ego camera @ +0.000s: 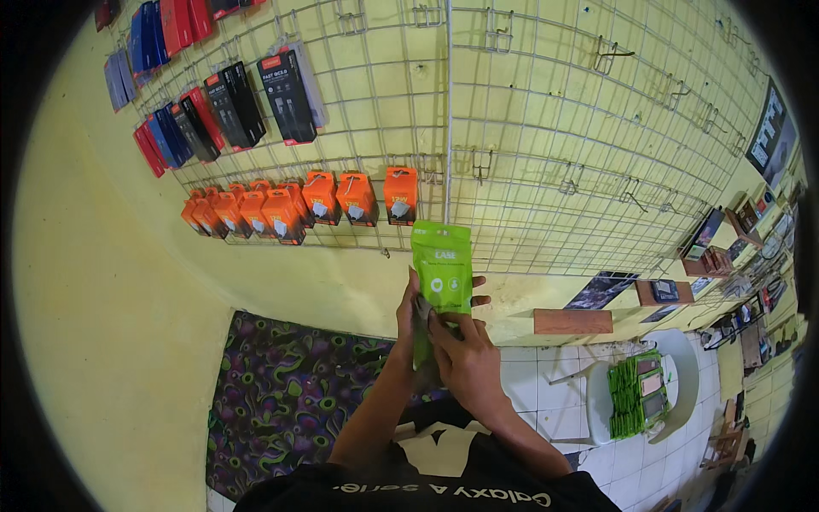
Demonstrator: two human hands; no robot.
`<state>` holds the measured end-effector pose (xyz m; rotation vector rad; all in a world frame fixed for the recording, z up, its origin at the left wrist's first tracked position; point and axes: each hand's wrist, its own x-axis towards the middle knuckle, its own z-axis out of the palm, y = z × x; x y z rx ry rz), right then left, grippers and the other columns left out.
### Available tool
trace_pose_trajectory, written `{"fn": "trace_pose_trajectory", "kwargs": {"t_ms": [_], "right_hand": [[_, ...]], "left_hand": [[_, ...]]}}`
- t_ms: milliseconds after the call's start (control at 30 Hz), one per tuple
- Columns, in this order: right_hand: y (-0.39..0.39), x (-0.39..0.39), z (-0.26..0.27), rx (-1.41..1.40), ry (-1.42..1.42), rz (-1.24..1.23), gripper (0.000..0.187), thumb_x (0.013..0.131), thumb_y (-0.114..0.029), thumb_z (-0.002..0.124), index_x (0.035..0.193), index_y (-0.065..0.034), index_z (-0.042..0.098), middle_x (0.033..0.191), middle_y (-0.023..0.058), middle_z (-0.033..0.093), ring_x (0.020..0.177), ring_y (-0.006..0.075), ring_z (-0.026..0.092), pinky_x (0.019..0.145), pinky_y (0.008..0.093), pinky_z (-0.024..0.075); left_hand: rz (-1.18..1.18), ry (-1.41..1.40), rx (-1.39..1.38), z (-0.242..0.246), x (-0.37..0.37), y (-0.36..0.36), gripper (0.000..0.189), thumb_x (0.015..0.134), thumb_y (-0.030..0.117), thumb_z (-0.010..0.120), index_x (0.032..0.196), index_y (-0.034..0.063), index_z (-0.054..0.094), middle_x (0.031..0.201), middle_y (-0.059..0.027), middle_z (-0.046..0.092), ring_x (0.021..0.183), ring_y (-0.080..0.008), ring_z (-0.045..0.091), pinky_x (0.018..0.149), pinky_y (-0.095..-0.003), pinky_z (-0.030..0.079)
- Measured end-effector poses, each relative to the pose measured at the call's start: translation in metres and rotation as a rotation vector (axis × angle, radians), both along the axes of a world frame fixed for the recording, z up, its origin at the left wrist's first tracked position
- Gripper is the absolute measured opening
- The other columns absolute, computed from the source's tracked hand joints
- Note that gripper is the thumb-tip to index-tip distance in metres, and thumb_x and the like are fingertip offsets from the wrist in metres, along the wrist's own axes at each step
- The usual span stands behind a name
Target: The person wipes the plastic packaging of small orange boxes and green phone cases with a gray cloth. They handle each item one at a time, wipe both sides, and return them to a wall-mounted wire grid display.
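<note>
A green phone-case pouch is held upright in front of the wall rack, its printed face towards me. My left hand grips it along the left side and from behind, with fingertips showing past its right edge. The fingers of my right hand rest at the pouch's lower front, near a dark item whose kind I cannot tell. Behind the pouch stands the white wire grid rack. Orange charger boxes hang just above and to the left of it.
Black cable boxes and red and blue boxes hang at upper left. Bare metal hooks sit on the right grid. A white plastic chair at right bears stacked green pouches. A patterned mat lies on the floor; a wooden shelf juts from the wall.
</note>
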<state>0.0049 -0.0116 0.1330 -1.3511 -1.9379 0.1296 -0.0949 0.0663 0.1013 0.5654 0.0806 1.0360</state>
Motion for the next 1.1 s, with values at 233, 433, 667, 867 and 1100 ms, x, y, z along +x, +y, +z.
{"fn": "trace_pose_trajectory", "kwargs": {"t_ms": [233, 433, 667, 867, 1100], "right_hand": [[0.002, 0.043, 0.007, -0.229, 0.409, 0.292, 0.025, 0.087, 0.001, 0.068, 0.111, -0.0048, 0.072, 0.106, 0.0118, 0.066, 0.086, 0.0205, 0.066, 0.068, 0.0311, 0.0541], [0.063, 0.013, 0.044, 0.342, 0.140, -0.171, 0.027, 0.091, 0.001, 0.062, 0.118, 0.0012, 0.067, 0.114, 0.0155, 0.064, 0.099, 0.0287, 0.065, 0.079, 0.0359, 0.0531], [0.033, -0.020, -0.010, 0.187, -0.108, -0.118, 0.039, 0.074, -0.002, 0.063, 0.113, -0.0054, 0.068, 0.114, 0.0102, 0.063, 0.095, 0.0315, 0.062, 0.074, 0.0415, 0.0560], [-0.013, 0.000, -0.005, -0.161, 0.004, 0.343, 0.023, 0.081, -0.005, 0.066, 0.103, -0.0055, 0.070, 0.107, 0.0117, 0.065, 0.093, 0.0326, 0.066, 0.077, 0.0410, 0.0564], [0.042, 0.010, 0.036, 0.125, 0.189, 0.025, 0.033, 0.080, -0.004, 0.068, 0.113, -0.0103, 0.071, 0.111, 0.0111, 0.066, 0.096, 0.0306, 0.066, 0.074, 0.0373, 0.0561]], "left_hand": [[-0.092, -0.138, -0.096, -0.016, -0.002, 0.011, 0.085, 0.097, 0.071, 0.027, 0.152, 0.0054, 0.030, 0.140, -0.0246, 0.048, 0.118, -0.0425, 0.055, 0.091, -0.0593, 0.053], [-0.203, -0.472, -0.184, -0.038, 0.007, 0.001, 0.074, 0.099, 0.067, 0.027, 0.149, 0.0125, 0.038, 0.139, -0.0149, 0.051, 0.122, -0.0404, 0.055, 0.094, -0.0553, 0.052], [0.014, -0.233, -0.088, -0.026, 0.008, -0.001, 0.074, 0.099, 0.067, 0.029, 0.149, 0.0131, 0.036, 0.137, -0.0204, 0.051, 0.119, -0.0389, 0.055, 0.093, -0.0530, 0.052], [-0.141, -0.168, -0.065, -0.032, -0.022, 0.017, 0.086, 0.095, 0.073, 0.032, 0.150, 0.0065, 0.034, 0.136, -0.0253, 0.050, 0.117, -0.0365, 0.057, 0.092, -0.0545, 0.054], [0.006, 0.160, -0.065, -0.031, -0.026, -0.022, 0.086, 0.091, 0.071, 0.047, 0.150, 0.0091, 0.034, 0.138, -0.0187, 0.051, 0.125, -0.0313, 0.054, 0.103, -0.0461, 0.049]]}}
